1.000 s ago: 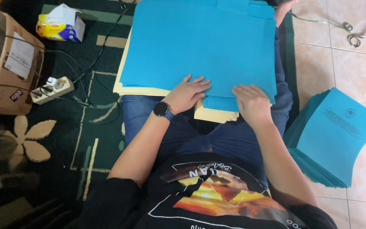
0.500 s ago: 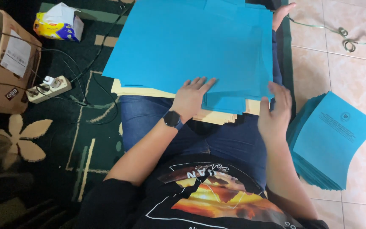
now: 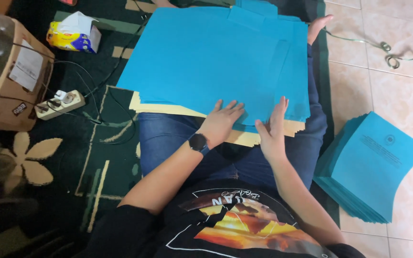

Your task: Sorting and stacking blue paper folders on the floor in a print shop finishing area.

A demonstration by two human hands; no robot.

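Seated on a green carpet (image 3: 96,157), a person pressed the flat, open left hand (image 3: 221,122) and right hand (image 3: 273,131) on blue paper sheets (image 3: 216,62) stacked across their lap, gripping nothing.

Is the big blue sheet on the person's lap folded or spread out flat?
Spread flat: the blue sheet lies open across the lap over cream sheets, with the left hand and right hand at its near edge.

Bare tiled floor (image 3: 388,91) open beyond the lap, blue folder stack (image 3: 374,167) blocking the right side, power strip (image 3: 59,103), cables, cardboard box (image 3: 10,95) crowding the left carpet
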